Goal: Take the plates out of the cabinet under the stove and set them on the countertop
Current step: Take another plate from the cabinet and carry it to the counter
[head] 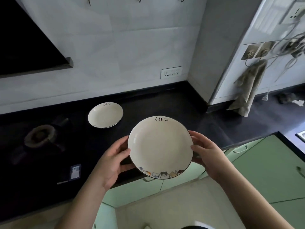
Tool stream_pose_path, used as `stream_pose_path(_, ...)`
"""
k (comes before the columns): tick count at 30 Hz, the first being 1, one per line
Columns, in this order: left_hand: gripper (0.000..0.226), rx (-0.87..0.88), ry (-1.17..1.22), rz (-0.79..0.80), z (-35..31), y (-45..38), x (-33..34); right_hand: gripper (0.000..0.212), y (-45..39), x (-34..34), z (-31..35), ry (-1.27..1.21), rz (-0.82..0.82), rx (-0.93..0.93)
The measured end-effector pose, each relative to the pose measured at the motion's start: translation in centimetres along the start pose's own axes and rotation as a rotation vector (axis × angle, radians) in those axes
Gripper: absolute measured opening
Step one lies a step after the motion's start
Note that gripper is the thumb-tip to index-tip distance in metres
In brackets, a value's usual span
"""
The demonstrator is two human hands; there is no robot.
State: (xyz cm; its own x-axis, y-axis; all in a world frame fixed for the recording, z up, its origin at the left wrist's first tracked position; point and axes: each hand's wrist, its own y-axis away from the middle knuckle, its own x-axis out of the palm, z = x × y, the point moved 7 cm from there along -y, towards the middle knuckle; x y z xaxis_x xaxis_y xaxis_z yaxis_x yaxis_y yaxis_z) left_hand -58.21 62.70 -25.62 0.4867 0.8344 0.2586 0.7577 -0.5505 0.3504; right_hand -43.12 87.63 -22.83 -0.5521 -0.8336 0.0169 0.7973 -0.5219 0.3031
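I hold a cream plate (160,147) with a dark rim, the word "life" at its far edge and small cartoon cats at its near edge. My left hand (113,160) grips its left rim and my right hand (206,152) grips its right rim. The plate hangs tilted above the front edge of the black countertop (148,103). A second matching plate (105,115) lies flat on the countertop, farther back and to the left of the held one.
A gas burner (40,135) of the dark stove sits at the left. A black hood (24,42) hangs above it. A wall socket (171,72) is behind the counter. Green cabinet fronts (264,171) run below right. A cloth (247,90) hangs at the right.
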Motion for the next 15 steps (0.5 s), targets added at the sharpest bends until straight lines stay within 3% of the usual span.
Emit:
stream_pose_path(10, 0.048, -0.08, -0.057, 0.046, 0.9, -8.4, -0.5, 0.056, -9.4, -0.4, -2.8, 0.044, 0.033, 0.081)
stream_pose_path(15, 0.051, -0.133, -0.084, -0.019, 2.9, -13.2, 0.2, 0.041, -15.3, -1.3, -5.5, 0.032, -0.004, 0.156)
